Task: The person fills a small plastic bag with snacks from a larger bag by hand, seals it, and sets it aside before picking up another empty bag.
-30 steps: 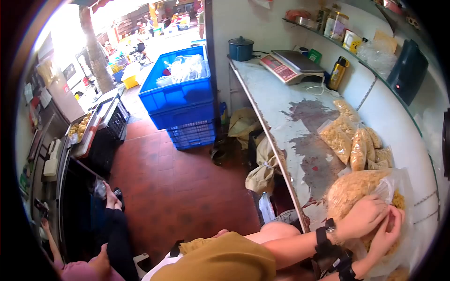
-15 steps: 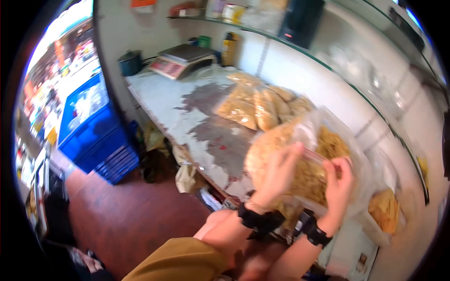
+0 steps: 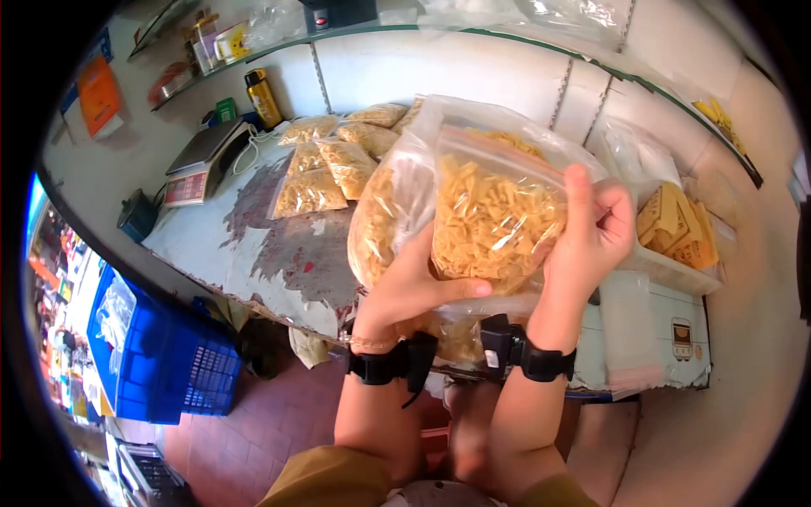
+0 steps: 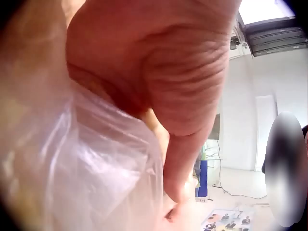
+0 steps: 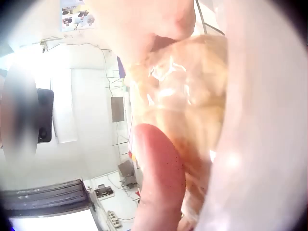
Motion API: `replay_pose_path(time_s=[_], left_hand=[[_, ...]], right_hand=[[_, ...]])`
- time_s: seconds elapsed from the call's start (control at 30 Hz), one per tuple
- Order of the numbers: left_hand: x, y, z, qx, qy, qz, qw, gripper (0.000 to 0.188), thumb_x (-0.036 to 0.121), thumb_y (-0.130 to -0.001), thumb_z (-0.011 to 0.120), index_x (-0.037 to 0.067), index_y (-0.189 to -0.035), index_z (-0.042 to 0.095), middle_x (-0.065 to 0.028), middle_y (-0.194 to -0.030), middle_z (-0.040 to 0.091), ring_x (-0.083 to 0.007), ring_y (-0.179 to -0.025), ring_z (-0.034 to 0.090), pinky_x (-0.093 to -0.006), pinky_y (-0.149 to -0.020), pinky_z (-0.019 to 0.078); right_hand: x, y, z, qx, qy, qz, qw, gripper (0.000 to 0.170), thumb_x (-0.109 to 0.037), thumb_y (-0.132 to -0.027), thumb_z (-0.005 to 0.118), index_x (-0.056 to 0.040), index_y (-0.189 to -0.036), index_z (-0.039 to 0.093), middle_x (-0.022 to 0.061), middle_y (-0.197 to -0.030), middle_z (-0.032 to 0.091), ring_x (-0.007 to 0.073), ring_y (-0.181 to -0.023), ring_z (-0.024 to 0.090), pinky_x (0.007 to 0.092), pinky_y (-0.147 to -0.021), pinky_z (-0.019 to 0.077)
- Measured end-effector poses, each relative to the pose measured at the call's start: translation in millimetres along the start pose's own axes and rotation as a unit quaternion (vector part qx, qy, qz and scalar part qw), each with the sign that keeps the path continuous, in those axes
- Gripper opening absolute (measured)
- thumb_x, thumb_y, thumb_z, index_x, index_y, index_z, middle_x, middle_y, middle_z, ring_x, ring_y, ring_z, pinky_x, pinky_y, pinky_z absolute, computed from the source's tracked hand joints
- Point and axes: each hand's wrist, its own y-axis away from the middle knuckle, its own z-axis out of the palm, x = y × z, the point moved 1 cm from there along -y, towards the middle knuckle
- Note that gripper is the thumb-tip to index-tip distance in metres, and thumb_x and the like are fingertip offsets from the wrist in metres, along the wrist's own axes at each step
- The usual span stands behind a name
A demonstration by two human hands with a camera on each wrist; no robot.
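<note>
A clear zip-top bag (image 3: pixel 498 224) of yellow, pasta-like pieces is held up between both hands in the head view. My left hand (image 3: pixel 414 283) grips its lower left, thumb lying across the front and fingers hidden behind. At the upper right corner my right hand (image 3: pixel 596 224) pinches the bag's edge, thumb pointing up. Behind it stands a large clear sack (image 3: pixel 380 220) filled with the same sort of pieces. Cloudy plastic (image 4: pixel 110 168) fills the left wrist view beside the left hand. The right wrist view has the shiny filled bag (image 5: pixel 183 91) close behind a finger.
Several filled bags (image 3: pixel 329 169) lie on the worn table (image 3: pixel 220 245), left of the sack. Farther left are a scale (image 3: pixel 203 160) and a yellow can (image 3: pixel 263 99). To the right, a white bin (image 3: pixel 676 269) holds yellow packets beside flat clear bags (image 3: pixel 629 329). A glass shelf (image 3: pixel 473 34) runs above.
The head view has swung right, bringing the table to its middle. Both hands have left the bag's top middle; the left now holds its lower left, the right its upper right corner.
</note>
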Motion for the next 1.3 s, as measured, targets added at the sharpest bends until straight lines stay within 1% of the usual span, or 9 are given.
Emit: replay_pose_path(time_s=[0.1,0.23,0.37,0.57,0.63,0.7,1.17,1.27,1.3], left_hand=[[4.0,-0.4,-4.0,-0.022,-0.054,-0.014,0.998,0.077,0.000,-0.069,0.085,-0.007,-0.134,0.045,-0.0115,-0.124,0.061,-0.0173,-0.115,0.057,-0.0326,-0.098,0.0472],[9.0,-1.2,-1.6,0.074,-0.036,0.049,0.995,0.061,0.002,-0.073,0.084,-0.006,-0.125,0.052,-0.0096,-0.112,0.066,-0.0145,-0.102,0.063,-0.0307,-0.088,0.0519],[5.7,-3.4,-9.3,0.112,-0.004,0.107,0.988,0.046,0.004,-0.078,0.081,-0.003,-0.117,0.059,-0.0042,-0.095,0.069,-0.0056,-0.074,0.061,-0.0210,-0.061,0.0489],[10.5,-3.2,-16.2,0.145,-0.028,0.041,0.988,0.044,0.006,-0.080,0.080,-0.001,-0.118,0.058,-0.0038,-0.090,0.069,-0.0063,-0.072,0.061,-0.0207,-0.059,0.0472],[13.0,-2.7,-13.0,0.185,0.158,0.095,0.965,0.050,0.005,-0.080,0.079,0.001,-0.124,0.054,-0.0044,-0.090,0.070,-0.0096,-0.076,0.065,-0.0230,-0.066,0.0504],[11.1,-3.9,-15.8,0.102,0.209,0.157,0.960,0.060,0.002,-0.081,0.077,0.003,-0.131,0.044,-0.0096,-0.108,0.067,-0.0164,-0.104,0.062,-0.0311,-0.092,0.0495],[29.1,11.9,-41.3,0.096,0.326,0.104,0.935,0.058,0.008,-0.088,0.069,0.005,-0.138,0.041,-0.0090,-0.121,0.062,-0.0182,-0.112,0.060,-0.0355,-0.098,0.0471],[5.3,15.5,-85.2,0.107,0.431,0.146,0.884,0.054,0.035,-0.099,0.044,0.006,-0.144,0.038,-0.0119,-0.144,0.046,-0.0253,-0.130,0.047,-0.0383,-0.110,0.0348],[-5.3,15.8,-100.4,0.165,0.444,0.178,0.862,0.055,0.037,-0.100,0.042,0.007,-0.146,0.036,-0.0118,-0.147,0.042,-0.0268,-0.130,0.045,-0.0408,-0.111,0.0329]], right_hand=[[-9.7,0.5,10.3,0.106,-0.139,0.191,0.966,0.031,-0.023,-0.087,0.075,-0.0084,-0.075,0.051,-0.0069,-0.070,0.043,0.0040,-0.061,0.036,0.0207,-0.055,0.0336],[-18.8,16.7,17.2,-0.197,-0.107,0.283,0.933,0.037,-0.024,-0.085,0.076,-0.0008,-0.109,0.060,-0.0008,-0.093,0.063,0.0098,-0.079,0.059,0.0269,-0.076,0.0505],[-7.5,24.2,27.6,-0.296,-0.100,0.239,0.919,0.042,-0.019,-0.083,0.078,0.0000,-0.115,0.060,0.0039,-0.103,0.067,0.0129,-0.087,0.063,0.0275,-0.081,0.0506],[-2.2,33.8,39.3,-0.194,-0.028,0.272,0.942,0.049,-0.018,-0.081,0.081,0.0013,-0.120,0.058,0.0071,-0.108,0.066,0.0146,-0.094,0.064,0.0278,-0.082,0.0510],[11.9,34.2,40.3,-0.010,-0.170,0.330,0.928,0.056,-0.018,-0.082,0.079,0.0016,-0.128,0.053,0.0088,-0.119,0.062,0.0163,-0.104,0.061,0.0296,-0.088,0.0501],[12.0,31.2,33.7,-0.037,-0.244,0.358,0.901,0.063,-0.017,-0.083,0.079,0.0014,-0.134,0.047,0.0100,-0.128,0.057,0.0179,-0.113,0.057,0.0315,-0.095,0.0476],[-33.1,53.7,55.0,-0.224,-0.100,0.153,0.957,0.063,-0.002,-0.079,0.073,-0.0009,-0.134,0.043,0.0143,-0.123,0.057,0.0277,-0.110,0.059,0.0405,-0.095,0.0473],[-53.6,52.4,69.4,-0.315,0.082,-0.295,0.898,0.052,-0.021,-0.086,0.070,0.0075,-0.126,0.051,0.0168,-0.123,0.060,0.0300,-0.116,0.057,0.0388,-0.092,0.0500],[-64.6,67.2,65.4,-0.303,0.149,-0.278,0.899,0.046,-0.021,-0.084,0.071,0.0011,-0.121,0.055,0.0149,-0.118,0.062,0.0327,-0.115,0.057,0.0415,-0.088,0.0499]])
